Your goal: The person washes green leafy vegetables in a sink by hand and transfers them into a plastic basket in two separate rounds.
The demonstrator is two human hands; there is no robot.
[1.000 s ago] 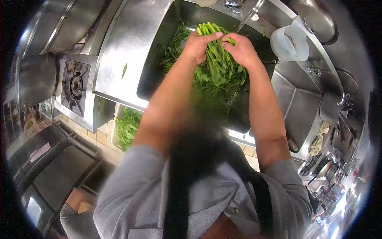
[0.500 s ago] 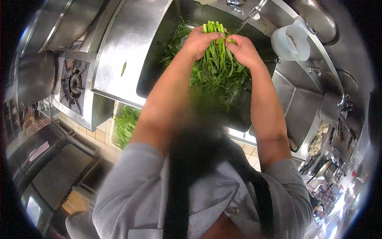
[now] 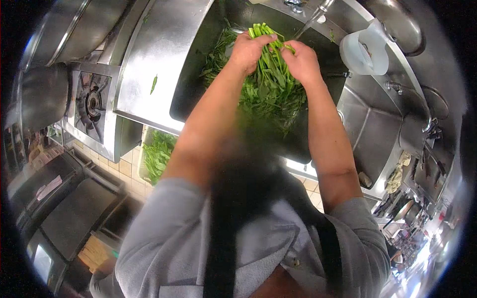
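Over the dark sink basin [image 3: 191,74], my left hand [image 3: 248,51] is wrapped round a bunch of leafy green stalks [image 3: 273,74], cut ends up and leaves hanging down. My right hand [image 3: 301,60] pinches a stalk at the right side of the bunch, its fingers closed. More loose greens [image 3: 216,59] lie in the basin to the left of and below the bunch. A dark blur hides the near part of the basin.
A faucet [image 3: 318,14] reaches over the sink's back edge. To its right stands a translucent pitcher [image 3: 365,52]. A stove burner [image 3: 93,103] is at left; a container of greens [image 3: 158,155] sits below the counter. Someone's arm [image 3: 103,280] shows at lower left.
The top of the bunch has tilted slightly left in my left hand. My right hand has shifted a little, with its forearm farther left. At lower left, another person's arm has moved.
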